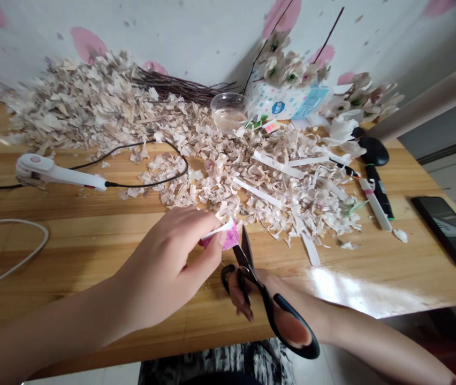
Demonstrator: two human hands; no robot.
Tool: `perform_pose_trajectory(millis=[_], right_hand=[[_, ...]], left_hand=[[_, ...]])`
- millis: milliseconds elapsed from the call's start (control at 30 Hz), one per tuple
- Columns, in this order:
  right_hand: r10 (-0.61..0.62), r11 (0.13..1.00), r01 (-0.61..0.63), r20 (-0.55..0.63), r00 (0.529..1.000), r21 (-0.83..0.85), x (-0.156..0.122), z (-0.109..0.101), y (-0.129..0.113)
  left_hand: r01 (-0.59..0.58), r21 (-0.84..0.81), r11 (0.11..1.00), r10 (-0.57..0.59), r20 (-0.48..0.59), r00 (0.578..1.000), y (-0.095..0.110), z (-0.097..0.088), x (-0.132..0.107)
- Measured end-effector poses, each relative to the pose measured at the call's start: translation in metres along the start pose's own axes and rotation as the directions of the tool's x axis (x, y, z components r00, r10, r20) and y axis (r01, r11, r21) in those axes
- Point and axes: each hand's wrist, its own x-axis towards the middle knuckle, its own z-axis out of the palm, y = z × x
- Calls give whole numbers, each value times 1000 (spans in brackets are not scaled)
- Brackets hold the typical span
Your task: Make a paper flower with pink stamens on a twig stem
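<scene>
My left hand (172, 262) pinches a small pink and white piece of paper (228, 235) just above the wooden table (91, 240). My right hand (292, 310) has its fingers through the black handles of a pair of scissors (260, 289). The scissor blades point up and touch the right edge of the paper piece. Behind them lies a big heap of pale cut paper scraps (212, 160).
A white glue gun (55, 171) with a black cord lies at the left, with a grey cable (7, 251) near it. A clear cup (230, 111), a patterned box (288, 101), paper flowers (288, 69), twigs (180, 88), pens (376, 198) and a black phone (448, 232) are around.
</scene>
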Motion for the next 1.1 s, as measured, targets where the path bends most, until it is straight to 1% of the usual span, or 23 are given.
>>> perform_pose_trajectory(millis=[67, 200, 367, 500, 633, 733, 867, 1100], right_hand=[[-19, 1000, 19, -5, 1000, 11, -1, 0, 1], [-15, 999, 15, -8, 1000, -34, -1, -1, -2], [-34, 997, 33, -10, 999, -67, 0, -2, -5], [-60, 995, 56, -42, 997, -85, 0, -1, -4], [-82, 994, 79, -45, 996, -74, -1, 0, -3], [-80, 994, 75, -51, 995, -81, -1, 0, -3], [-72, 992, 65, -62, 995, -110, 0, 0, -2], [-91, 988, 83, -61, 994, -130, 1, 2, -2]], left_hand=[[11, -2, 1000, -11, -6, 1000, 0, 0, 0], [29, 2, 1000, -29, -26, 999, -1, -1, 1], [70, -61, 996, -71, -27, 997, 0, -4, 2], [67, -94, 993, -72, -45, 996, -1, -8, 5], [61, -95, 994, -64, -31, 997, -2, -9, 7], [69, -63, 996, -71, -23, 997, -2, -7, 6], [70, 44, 997, -67, -69, 995, -1, -4, 3], [15, 200, 980, 14, -144, 989, 4, -2, -4]])
